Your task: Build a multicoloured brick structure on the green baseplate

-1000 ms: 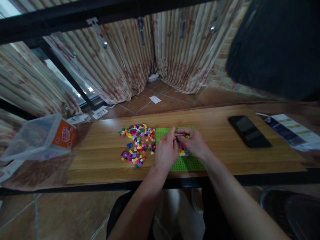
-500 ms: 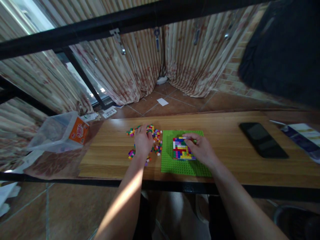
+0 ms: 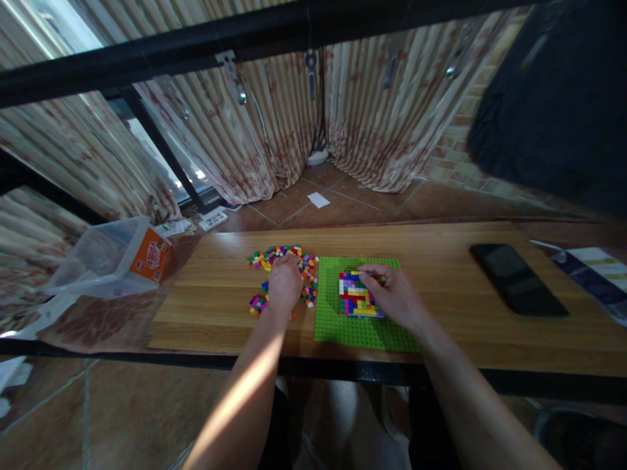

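A green baseplate [image 3: 343, 326] lies on the wooden table, carrying a square patch of small coloured bricks [image 3: 356, 295]. My right hand [image 3: 394, 297] rests at the patch's right side, its fingers curled onto the top edge. Whether it holds a brick is hidden. To the left, a loose heap of small coloured bricks [image 3: 279, 256] is spread on the table. My left hand [image 3: 284, 284] lies over this heap with its fingers bent down into the bricks, and its fingertips are out of sight.
A black phone [image 3: 516, 277] lies on the table [image 3: 441, 241] at the right, with printed papers [image 3: 595, 271] beyond it. At the far left stands a clear plastic tub [image 3: 105, 258] with an orange label. A black rail runs along the table's near edge.
My left hand has left the baseplate and moved left onto the loose brick heap, uncovering the brick patch. My right hand has stayed at the patch.
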A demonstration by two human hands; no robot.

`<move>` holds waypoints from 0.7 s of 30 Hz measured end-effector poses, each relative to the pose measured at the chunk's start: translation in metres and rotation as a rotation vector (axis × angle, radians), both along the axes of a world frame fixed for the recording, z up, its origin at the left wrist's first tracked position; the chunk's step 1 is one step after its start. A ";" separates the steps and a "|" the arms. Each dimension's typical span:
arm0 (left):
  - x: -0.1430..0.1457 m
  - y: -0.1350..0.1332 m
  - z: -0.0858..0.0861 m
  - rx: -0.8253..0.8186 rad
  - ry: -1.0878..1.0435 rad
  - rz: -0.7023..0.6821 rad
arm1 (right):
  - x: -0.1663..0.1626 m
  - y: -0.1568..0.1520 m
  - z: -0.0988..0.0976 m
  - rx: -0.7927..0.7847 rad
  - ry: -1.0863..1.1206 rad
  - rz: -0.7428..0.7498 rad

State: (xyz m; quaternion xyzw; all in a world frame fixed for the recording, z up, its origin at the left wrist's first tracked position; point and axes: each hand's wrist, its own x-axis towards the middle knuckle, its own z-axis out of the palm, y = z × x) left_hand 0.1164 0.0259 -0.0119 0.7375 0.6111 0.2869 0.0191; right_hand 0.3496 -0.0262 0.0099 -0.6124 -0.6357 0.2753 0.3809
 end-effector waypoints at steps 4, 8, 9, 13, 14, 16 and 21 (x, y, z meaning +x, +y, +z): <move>-0.004 -0.007 0.009 0.005 0.020 0.027 | 0.000 0.000 0.001 -0.019 -0.016 0.000; -0.005 -0.016 0.020 -0.091 0.074 0.062 | 0.000 0.000 0.001 -0.006 -0.029 0.000; -0.006 -0.018 0.023 -0.122 0.087 0.078 | 0.000 0.000 0.001 -0.004 -0.030 0.002; -0.009 -0.021 0.030 -0.176 0.045 0.094 | 0.000 -0.001 0.003 -0.017 -0.042 0.013; -0.010 -0.021 0.031 -0.170 0.003 0.084 | 0.000 0.000 0.003 -0.021 -0.045 0.013; -0.012 -0.020 0.030 -0.147 -0.147 0.050 | 0.000 0.000 0.003 -0.030 -0.049 0.012; -0.001 -0.022 0.028 -0.224 -0.789 -0.137 | 0.000 0.002 0.001 -0.035 -0.042 0.015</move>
